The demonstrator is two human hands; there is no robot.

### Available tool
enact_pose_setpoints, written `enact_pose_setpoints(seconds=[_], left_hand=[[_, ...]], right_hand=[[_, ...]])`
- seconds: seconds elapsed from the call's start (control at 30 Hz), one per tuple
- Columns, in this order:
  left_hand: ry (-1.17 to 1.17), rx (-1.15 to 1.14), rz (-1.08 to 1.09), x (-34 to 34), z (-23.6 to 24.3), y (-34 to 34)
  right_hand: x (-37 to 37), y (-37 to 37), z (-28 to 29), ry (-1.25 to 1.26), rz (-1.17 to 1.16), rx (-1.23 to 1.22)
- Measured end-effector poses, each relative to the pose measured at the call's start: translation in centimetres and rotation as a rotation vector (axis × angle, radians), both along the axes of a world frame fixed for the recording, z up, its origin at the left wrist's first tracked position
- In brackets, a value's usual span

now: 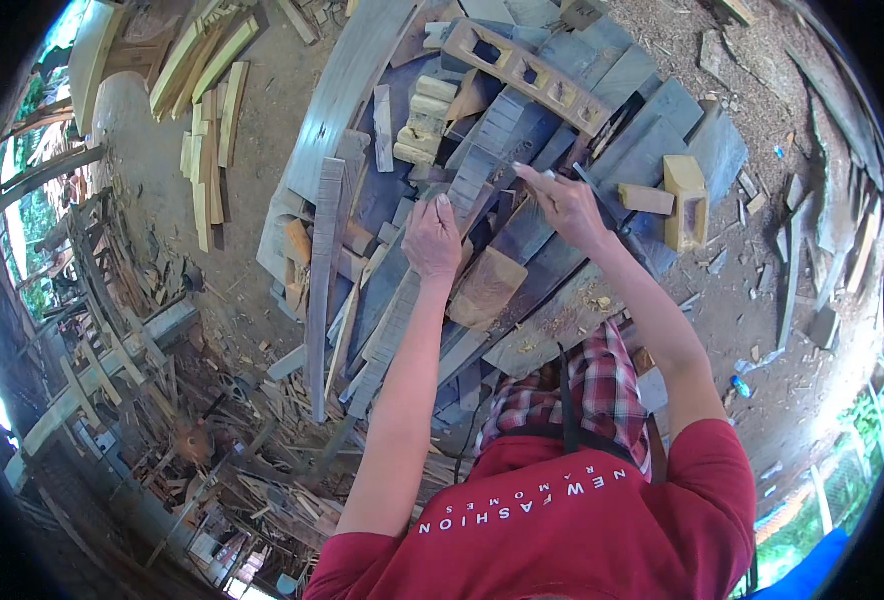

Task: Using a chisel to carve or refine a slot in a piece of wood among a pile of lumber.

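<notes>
In the head view my left hand (432, 240) has its fingers curled over a long grey wooden strip (477, 155) marked with crosswise lines. My right hand (569, 208) is just right of that strip, its fingers bent and one reaching toward the strip; whether it holds anything small is hard to tell. Below and between my hands sits a tan wood block (487, 290). Beyond them lie a carved wooden piece with square holes (587, 110) and a short stack of pale blocks (424, 125). To the right is a yellowish notched block (684, 205) with a smaller block (645, 198) beside it.
A long grey board (342, 90) and an upright-running narrow plank (324, 310) edge the work pile on the left. Curved pale wood pieces (202, 60) lie at upper left. Scrap timber (222, 440) fills the lower left. Loose offcuts (792, 250) lie on the dirt at right.
</notes>
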State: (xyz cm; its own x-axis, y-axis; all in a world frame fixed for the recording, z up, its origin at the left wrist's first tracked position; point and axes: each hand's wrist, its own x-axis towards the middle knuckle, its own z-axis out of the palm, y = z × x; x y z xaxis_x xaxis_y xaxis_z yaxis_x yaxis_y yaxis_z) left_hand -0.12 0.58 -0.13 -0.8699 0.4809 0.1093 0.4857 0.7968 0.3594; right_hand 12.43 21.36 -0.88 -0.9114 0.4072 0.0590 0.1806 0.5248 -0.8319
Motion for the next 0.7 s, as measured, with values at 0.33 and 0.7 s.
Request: enact_pose_setpoints(seconds=[0.33,0.7], left_hand=[[-0.007,-0.023,-0.004,0.2,0.1,0.7],[0.006,0.006,0.019,0.1,0.2,0.5]], right_hand=[[-1.1,0.4,-0.8,0.066,-0.007,0.021],[-0.4,0.6,-0.2,0.039,-0.01,0.051]])
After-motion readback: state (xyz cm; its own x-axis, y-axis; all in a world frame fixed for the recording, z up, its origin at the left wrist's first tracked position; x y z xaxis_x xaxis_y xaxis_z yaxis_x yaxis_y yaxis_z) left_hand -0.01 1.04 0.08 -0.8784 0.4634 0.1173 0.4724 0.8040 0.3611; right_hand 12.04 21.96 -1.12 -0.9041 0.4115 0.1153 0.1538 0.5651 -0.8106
